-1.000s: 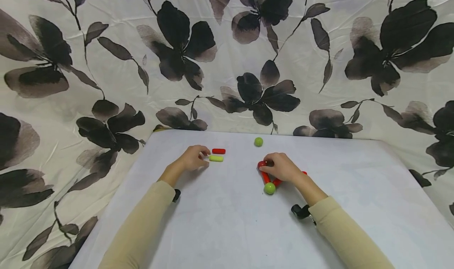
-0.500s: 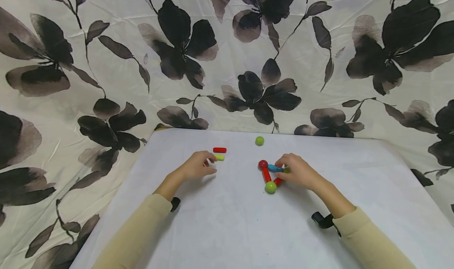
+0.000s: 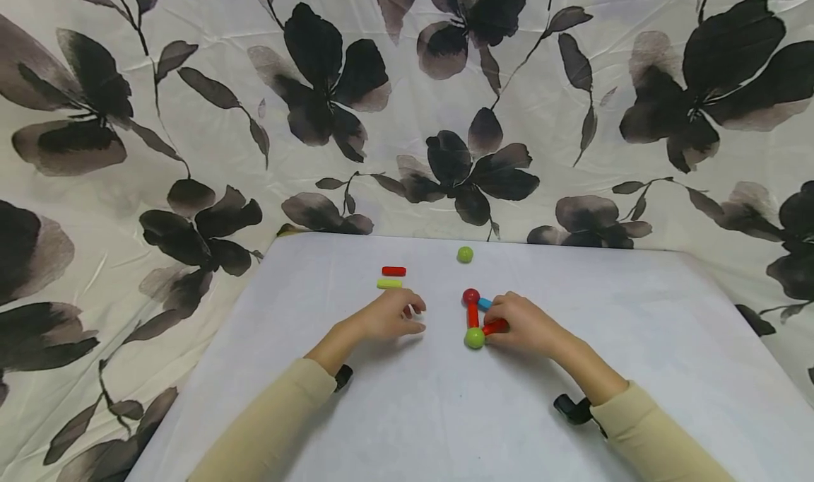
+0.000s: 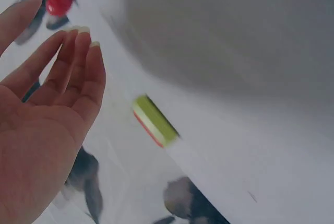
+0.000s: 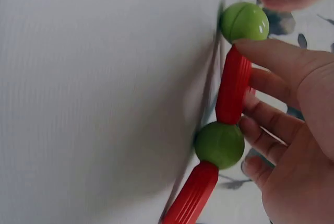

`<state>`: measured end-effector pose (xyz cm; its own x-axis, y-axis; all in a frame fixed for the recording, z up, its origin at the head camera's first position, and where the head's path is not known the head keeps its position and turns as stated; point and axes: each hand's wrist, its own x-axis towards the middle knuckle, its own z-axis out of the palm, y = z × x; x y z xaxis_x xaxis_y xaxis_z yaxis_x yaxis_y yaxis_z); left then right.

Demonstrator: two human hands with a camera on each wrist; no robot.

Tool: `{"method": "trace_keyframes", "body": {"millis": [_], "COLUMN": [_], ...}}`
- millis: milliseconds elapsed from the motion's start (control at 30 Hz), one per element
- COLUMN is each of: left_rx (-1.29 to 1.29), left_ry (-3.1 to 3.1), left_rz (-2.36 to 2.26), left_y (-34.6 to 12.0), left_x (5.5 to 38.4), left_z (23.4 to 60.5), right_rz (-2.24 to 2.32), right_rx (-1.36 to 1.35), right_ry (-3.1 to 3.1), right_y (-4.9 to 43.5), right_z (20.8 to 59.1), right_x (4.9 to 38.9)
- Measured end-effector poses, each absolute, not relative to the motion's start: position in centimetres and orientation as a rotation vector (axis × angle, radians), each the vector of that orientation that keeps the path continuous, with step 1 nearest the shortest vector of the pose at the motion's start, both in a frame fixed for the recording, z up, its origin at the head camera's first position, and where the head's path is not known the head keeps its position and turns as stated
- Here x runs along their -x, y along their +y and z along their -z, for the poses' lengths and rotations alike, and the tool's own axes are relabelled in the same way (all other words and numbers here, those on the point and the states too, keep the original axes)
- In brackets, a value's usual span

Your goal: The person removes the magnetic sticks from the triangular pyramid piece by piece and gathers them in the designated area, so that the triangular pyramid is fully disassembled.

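My right hand (image 3: 524,324) pinches a red rod (image 5: 233,85) between thumb and fingers. A green ball (image 5: 244,22) joins one end of that rod and a second green ball (image 5: 220,144) the other. Another red rod (image 5: 191,195) runs on from the second ball. In the head view, a red rod (image 3: 473,316) links the nearer green ball to a red ball (image 3: 470,296), from which a blue rod (image 3: 485,303) goes behind my right fingers. My left hand (image 3: 388,316) hovers left of this structure, fingers loosely bent, holding nothing.
Behind my left hand, a yellow-green rod (image 3: 389,283) and a red rod (image 3: 393,271) lie side by side on the white table (image 3: 420,425). A loose green ball (image 3: 466,254) sits near the far edge. A floral cloth (image 3: 394,114) hangs behind.
My left hand has moved right, away from the loose rods and toward the structure. My right hand has left the red ball for a red rod, and the structure has turned slightly.
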<state>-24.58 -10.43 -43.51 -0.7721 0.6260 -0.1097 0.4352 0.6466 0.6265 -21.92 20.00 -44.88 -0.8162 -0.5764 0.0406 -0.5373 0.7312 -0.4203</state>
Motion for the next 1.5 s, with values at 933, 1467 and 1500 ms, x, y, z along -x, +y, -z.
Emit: {"method": "trace_keyframes", "body": {"millis": [933, 1467, 1500], "left_rx": [-0.759, -0.706, -0.700], "left_ry": [2.499, 2.494, 2.489], "left_rz": [-0.851, -0.819, -0.823], "left_y": [-3.2, -4.4, -4.5], "left_x": [24.1, 24.3, 24.3], "left_z": [44.9, 44.7, 44.7], "right_rz": [0.681, 0.612, 0.602], "right_rx": [1.138, 1.098, 1.087], "right_ry": [2.801, 2.799, 2.802], "right_y": [19.0, 20.0, 20.0], "right_z": [45.6, 45.4, 45.4], "right_x": [22.7, 22.6, 22.5]}}
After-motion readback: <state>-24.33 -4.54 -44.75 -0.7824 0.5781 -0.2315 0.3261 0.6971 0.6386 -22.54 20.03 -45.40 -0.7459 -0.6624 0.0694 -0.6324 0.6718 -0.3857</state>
